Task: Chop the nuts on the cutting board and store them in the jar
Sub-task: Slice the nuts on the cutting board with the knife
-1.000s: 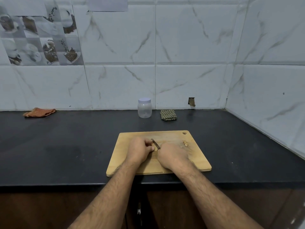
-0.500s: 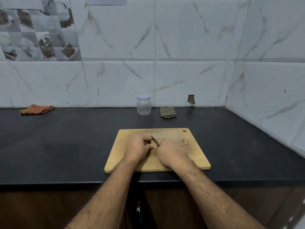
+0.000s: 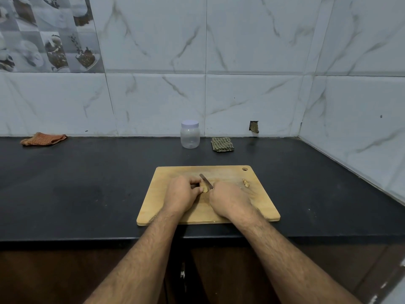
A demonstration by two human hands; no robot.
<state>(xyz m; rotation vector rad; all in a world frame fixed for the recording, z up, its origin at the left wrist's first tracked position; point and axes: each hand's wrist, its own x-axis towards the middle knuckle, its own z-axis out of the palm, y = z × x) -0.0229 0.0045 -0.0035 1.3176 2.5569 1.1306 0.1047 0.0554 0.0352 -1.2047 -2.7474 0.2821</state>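
Both hands have hardly moved: left hand [image 3: 183, 195] pinches a nut [image 3: 205, 189] mid cutting board [image 3: 266, 207]; right hand [image 3: 230, 199] grips the knife [image 3: 206, 181], blade pointing far-left. No writing readable.

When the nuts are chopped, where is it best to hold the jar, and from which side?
Probably grip the jar around its clear round body, below the lid, reaching from the front. It stands upright near the wall, so the back is closed off. The cloth lies apart on its right.

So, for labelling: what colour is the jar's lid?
Pale lilac-white, on the jar, head view.
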